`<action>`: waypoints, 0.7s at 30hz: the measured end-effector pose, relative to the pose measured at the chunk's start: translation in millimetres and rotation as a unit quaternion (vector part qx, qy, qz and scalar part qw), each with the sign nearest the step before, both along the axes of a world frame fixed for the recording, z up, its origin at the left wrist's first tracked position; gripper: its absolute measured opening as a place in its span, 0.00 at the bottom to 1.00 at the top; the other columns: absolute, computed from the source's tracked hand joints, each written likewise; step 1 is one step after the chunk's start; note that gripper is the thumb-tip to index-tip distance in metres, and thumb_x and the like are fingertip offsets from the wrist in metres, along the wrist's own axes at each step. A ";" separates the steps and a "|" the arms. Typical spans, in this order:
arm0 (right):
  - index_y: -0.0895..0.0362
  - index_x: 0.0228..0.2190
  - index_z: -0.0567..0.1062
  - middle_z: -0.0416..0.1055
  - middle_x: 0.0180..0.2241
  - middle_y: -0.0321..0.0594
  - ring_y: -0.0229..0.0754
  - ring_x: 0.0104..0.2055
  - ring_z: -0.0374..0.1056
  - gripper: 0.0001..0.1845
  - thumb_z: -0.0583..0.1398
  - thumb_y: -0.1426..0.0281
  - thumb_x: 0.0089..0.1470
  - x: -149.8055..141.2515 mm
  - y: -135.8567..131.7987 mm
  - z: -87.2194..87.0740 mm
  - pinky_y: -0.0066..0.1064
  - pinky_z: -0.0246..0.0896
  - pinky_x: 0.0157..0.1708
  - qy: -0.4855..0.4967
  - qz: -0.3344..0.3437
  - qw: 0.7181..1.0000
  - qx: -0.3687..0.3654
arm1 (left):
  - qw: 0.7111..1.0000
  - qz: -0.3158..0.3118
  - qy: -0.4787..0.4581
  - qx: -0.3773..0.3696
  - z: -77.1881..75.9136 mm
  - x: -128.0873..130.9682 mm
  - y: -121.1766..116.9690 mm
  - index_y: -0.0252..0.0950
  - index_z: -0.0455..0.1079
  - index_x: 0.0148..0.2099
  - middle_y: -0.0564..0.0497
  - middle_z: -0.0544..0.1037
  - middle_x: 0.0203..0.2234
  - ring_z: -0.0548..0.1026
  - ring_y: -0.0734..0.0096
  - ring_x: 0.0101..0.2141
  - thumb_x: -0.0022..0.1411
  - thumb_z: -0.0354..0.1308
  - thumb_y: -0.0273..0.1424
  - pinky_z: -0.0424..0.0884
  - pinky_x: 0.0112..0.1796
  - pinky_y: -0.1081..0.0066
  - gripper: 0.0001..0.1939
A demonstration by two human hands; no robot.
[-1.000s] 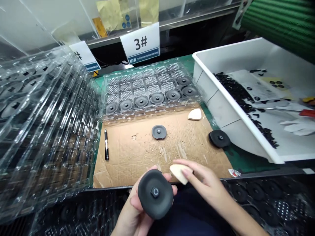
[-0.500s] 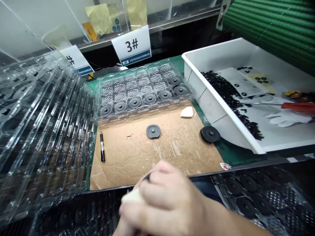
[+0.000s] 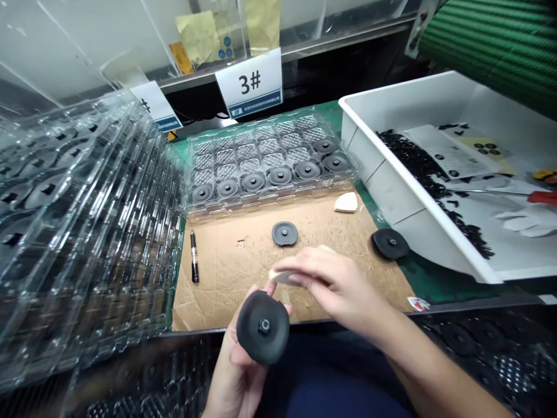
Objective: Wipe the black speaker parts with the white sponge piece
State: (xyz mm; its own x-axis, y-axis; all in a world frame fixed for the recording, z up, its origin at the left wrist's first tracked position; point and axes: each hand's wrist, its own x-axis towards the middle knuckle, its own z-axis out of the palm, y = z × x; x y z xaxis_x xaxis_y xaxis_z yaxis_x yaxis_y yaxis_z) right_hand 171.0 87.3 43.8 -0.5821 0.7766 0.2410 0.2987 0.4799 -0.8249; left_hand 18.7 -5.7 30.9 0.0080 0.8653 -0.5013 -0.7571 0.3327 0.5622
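In the lower centre of the frame, a rounded black disc with a small central hub (image 3: 263, 339) is being held by the left hand (image 3: 243, 377), its hubbed face being turned upward. Its edge is being gripped between thumb and fingers, apparently so that the face is being left uncovered. Just above it, a cream-coloured wedge-shaped pad (image 3: 282, 277) is being pinched by the right hand (image 3: 343, 284), whose fingers are being kept narrow — seemingly so that its tip is being left free. Whether the disc is being touched by the pad cannot be told.

Beyond the hands, a smaller-looking dark grey disc (image 3: 285, 233) is being supported flat by the brown cardboard sheet (image 3: 226, 296). In the upper centre, more discs are being kept apart by the pockets of a clear plastic tray (image 3: 256, 203) — probably against rubbing. At right, small black pieces are being contained by a white plastic bin (image 3: 418, 215).
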 end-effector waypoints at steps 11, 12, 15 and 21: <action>0.54 0.42 0.74 0.75 0.35 0.39 0.38 0.32 0.70 0.12 0.53 0.70 0.59 -8.7 -28.9 -34.5 0.27 0.62 0.28 -0.044 -0.120 0.986 -0.104 | 0.997 0.058 -0.056 -0.014 -12.6 -10.1 -0.1 0.50 0.71 0.48 0.51 0.77 0.46 0.75 0.59 0.45 0.39 0.68 0.40 0.71 0.45 0.68 0.29; 0.54 0.43 0.73 0.74 0.37 0.39 0.38 0.35 0.69 0.13 0.52 0.70 0.59 -13.5 -27.4 -19.0 0.27 0.63 0.30 -0.019 -0.135 0.986 -0.092 | 0.997 0.061 -0.052 -0.006 -14.3 -9.8 -1.5 0.50 0.71 0.48 0.52 0.78 0.45 0.76 0.60 0.44 0.39 0.68 0.40 0.71 0.45 0.69 0.29; 0.59 0.44 0.72 0.74 0.35 0.40 0.39 0.35 0.68 0.13 0.52 0.73 0.59 -30.6 -28.7 18.6 0.29 0.62 0.34 0.065 -0.097 0.993 0.018 | 0.998 0.034 -0.053 0.006 -21.1 -12.6 -6.5 0.49 0.71 0.49 0.50 0.78 0.45 0.74 0.62 0.46 0.45 0.66 0.39 0.67 0.49 0.67 0.25; 0.58 0.38 0.73 0.74 0.32 0.37 0.36 0.32 0.66 0.11 0.52 0.77 0.57 -46.7 -32.9 29.2 0.28 0.59 0.33 -0.031 0.084 0.996 -0.011 | 0.997 0.061 -0.036 -0.026 -27.2 -18.0 -10.3 0.51 0.70 0.49 0.54 0.75 0.49 0.70 0.61 0.51 0.46 0.66 0.37 0.67 0.49 0.69 0.26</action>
State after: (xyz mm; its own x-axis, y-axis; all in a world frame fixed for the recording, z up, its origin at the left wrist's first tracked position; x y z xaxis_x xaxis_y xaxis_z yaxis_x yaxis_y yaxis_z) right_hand 124.3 54.4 73.1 -0.7178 0.6715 0.1839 0.2660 0.5086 -0.8188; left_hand 0.6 -16.0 3.7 -0.0582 0.8350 -0.5472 -0.8312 0.2631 0.4899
